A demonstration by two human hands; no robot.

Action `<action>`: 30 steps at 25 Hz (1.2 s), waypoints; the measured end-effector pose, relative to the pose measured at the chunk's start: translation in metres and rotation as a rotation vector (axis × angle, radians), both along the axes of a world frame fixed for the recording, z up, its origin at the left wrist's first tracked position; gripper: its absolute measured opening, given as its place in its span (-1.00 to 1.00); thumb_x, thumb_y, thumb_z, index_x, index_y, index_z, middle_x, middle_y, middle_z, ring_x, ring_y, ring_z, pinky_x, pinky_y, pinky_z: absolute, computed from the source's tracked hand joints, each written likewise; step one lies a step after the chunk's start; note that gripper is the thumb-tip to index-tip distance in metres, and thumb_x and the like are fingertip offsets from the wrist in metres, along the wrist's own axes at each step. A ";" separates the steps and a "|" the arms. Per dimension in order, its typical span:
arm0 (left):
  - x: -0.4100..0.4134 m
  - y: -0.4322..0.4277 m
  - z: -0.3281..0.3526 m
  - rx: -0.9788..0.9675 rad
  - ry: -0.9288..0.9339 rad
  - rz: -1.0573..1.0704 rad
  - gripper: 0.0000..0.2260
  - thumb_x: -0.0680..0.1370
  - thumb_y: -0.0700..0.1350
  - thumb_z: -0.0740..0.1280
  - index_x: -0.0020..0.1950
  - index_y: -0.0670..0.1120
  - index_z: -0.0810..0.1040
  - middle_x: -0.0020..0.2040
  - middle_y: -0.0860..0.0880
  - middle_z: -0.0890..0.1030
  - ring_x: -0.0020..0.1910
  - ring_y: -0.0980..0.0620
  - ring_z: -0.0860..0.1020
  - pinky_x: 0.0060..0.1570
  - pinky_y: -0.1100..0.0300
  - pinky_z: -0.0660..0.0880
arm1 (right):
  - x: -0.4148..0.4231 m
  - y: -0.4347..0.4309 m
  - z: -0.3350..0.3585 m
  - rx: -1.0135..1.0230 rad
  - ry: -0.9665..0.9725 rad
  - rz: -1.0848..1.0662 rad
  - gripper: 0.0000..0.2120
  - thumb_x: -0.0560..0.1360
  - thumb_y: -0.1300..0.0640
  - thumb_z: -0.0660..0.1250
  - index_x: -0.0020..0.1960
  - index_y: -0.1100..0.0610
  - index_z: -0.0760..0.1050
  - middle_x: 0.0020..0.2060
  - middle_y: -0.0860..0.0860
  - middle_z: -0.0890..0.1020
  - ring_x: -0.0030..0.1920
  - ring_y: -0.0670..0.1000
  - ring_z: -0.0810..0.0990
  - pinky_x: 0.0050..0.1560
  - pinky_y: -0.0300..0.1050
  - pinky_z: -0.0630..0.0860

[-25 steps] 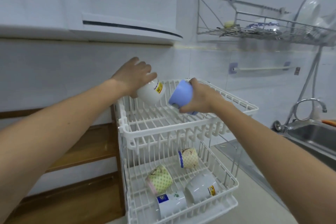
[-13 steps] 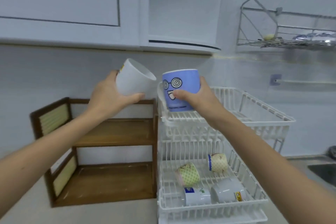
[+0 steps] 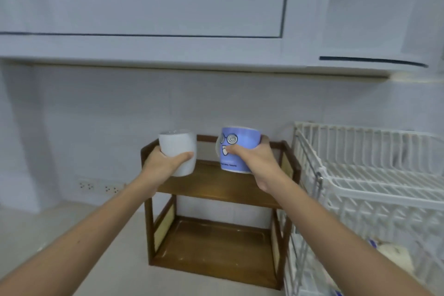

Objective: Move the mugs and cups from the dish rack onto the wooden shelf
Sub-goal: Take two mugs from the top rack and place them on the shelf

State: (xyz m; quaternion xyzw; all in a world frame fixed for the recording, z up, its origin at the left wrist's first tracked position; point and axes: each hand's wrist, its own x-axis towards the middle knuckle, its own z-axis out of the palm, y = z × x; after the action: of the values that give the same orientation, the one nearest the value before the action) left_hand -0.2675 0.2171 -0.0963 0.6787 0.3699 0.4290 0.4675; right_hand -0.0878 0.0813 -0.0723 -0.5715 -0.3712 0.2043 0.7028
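At frame centre, the left hand grips a plain white mug. The right hand wraps a blue mug printed with a spiral-eyed cartoon face; the small text beneath it is unreadable. Both mugs hang upright above the wooden shelf's top board. The white rack stands just right.

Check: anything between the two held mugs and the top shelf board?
Nothing visible. The left hand holds the white mug and the right hand the blue mug, both just above the shelf. Its top board shows bare under them. The rack stands off to the right, clear of the path.
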 end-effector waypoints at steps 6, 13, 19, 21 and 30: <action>0.037 0.042 -0.040 0.024 0.070 0.139 -0.39 0.20 0.11 0.59 0.14 -0.02 0.44 -0.03 -0.02 0.59 -0.08 0.00 0.57 -0.18 0.13 0.55 | 0.024 0.067 -0.049 -0.081 -0.102 -0.089 -0.36 0.06 0.15 0.65 -0.01 -0.07 0.37 -0.10 0.01 0.62 -0.18 -0.07 0.66 -0.42 -0.33 0.56; 0.070 0.070 -0.069 0.019 0.090 0.217 -0.25 0.13 0.18 0.58 0.21 -0.09 0.46 0.12 -0.07 0.61 0.10 -0.08 0.56 0.06 0.04 0.55 | 0.035 0.094 -0.077 -0.158 -0.218 -0.143 -0.21 0.10 0.05 0.67 0.13 -0.09 0.23 -0.06 -0.20 0.47 -0.07 -0.16 0.51 -0.43 -0.43 0.46; 0.080 0.078 -0.074 0.021 0.053 0.265 -0.27 0.17 0.13 0.59 0.23 -0.09 0.44 0.15 -0.09 0.59 0.13 -0.10 0.55 0.00 0.13 0.49 | 0.033 0.101 -0.085 -0.175 -0.233 -0.156 -0.19 0.14 0.09 0.66 0.15 -0.08 0.17 -0.04 -0.19 0.45 -0.05 -0.16 0.48 -0.32 -0.45 0.41; 0.078 0.079 -0.076 0.036 0.058 0.281 -0.29 0.18 0.12 0.59 0.22 -0.09 0.43 0.15 -0.09 0.58 0.14 -0.10 0.55 -0.04 0.13 0.49 | 0.032 0.101 -0.087 -0.183 -0.250 -0.143 -0.18 0.15 0.11 0.66 0.17 -0.07 0.17 0.04 -0.10 0.45 0.03 -0.11 0.47 -0.22 -0.44 0.40; 0.069 0.079 -0.079 0.106 0.104 0.236 -0.26 0.22 0.13 0.57 0.27 -0.09 0.38 0.18 -0.11 0.56 0.17 -0.11 0.53 0.04 0.04 0.54 | 0.032 0.100 -0.085 -0.248 -0.272 -0.103 -0.17 0.17 0.11 0.64 0.21 -0.06 0.15 0.08 -0.07 0.46 0.12 -0.05 0.46 -0.15 -0.38 0.43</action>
State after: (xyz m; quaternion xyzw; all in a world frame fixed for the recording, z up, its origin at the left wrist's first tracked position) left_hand -0.1981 0.2963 -0.1749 0.6755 0.4478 0.4641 0.3574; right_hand -0.0561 0.1816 -0.1575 -0.6942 -0.4050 0.1330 0.5800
